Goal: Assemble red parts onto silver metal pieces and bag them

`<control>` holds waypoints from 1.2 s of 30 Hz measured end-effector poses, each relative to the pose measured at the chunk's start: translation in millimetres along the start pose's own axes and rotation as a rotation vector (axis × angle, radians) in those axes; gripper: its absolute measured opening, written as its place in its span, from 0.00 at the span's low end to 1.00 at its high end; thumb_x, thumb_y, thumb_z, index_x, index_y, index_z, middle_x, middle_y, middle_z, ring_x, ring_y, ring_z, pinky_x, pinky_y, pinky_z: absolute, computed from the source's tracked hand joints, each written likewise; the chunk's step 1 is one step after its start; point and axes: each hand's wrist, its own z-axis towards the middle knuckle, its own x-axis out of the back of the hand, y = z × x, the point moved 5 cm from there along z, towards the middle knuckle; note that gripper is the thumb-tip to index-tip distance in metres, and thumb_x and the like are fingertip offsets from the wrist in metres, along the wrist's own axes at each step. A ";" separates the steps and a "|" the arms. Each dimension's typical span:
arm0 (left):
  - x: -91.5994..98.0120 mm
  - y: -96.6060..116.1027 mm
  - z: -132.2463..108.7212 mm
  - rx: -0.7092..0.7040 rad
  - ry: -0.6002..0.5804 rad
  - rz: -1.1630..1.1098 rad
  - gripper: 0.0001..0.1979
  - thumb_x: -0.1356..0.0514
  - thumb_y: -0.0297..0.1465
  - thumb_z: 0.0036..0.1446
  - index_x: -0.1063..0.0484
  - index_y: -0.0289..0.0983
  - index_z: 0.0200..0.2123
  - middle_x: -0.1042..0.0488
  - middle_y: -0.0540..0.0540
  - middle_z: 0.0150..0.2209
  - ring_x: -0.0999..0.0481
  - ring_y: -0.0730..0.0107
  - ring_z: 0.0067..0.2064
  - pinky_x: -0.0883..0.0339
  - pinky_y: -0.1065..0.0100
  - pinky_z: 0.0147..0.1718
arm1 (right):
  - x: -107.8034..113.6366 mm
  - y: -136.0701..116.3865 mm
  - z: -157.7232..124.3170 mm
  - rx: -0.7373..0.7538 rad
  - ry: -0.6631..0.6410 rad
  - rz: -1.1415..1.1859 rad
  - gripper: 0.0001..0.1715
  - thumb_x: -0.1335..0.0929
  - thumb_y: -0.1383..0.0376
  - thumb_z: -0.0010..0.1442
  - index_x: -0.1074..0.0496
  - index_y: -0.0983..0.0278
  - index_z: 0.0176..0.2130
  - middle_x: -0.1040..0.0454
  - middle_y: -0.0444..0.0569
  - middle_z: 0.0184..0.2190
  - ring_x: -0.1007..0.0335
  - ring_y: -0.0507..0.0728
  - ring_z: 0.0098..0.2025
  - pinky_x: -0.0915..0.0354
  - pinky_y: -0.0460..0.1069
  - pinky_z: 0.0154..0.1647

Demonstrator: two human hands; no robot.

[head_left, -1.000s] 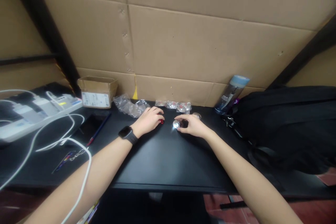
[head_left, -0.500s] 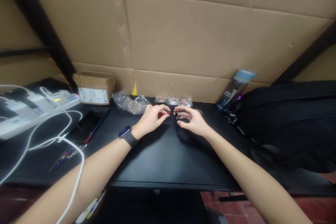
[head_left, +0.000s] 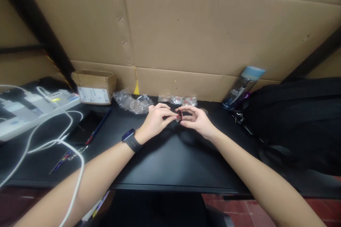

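Over the middle of the black table, my two hands meet at a small round dark-rimmed piece. My right hand is closed around its edge, fingers above and thumb below. My left hand, with a dark watch on the wrist, pinches a small red piece against the face of the round one. Most of the red piece is hidden by my fingertips. Just behind the hands lie several small clear packets with red bits in them.
Crumpled clear plastic lies by an open cardboard box at back left. A power strip, white cables and a phone occupy the left. A bottle and black backpack stand right.
My left hand has moved right, bringing the red piece from a gap away up to the round piece in my right hand. The view has shifted slightly.
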 end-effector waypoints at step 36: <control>8.0 31.5 -10.5 -0.359 0.190 0.310 0.13 0.45 0.27 0.70 0.22 0.47 0.46 0.25 0.47 0.60 0.33 0.54 0.67 0.59 0.47 0.61 | -6.9 -8.2 -5.6 0.101 0.077 0.025 0.37 0.19 0.64 0.49 0.29 0.55 0.56 0.23 0.50 0.52 0.20 0.57 0.43 0.23 0.57 0.51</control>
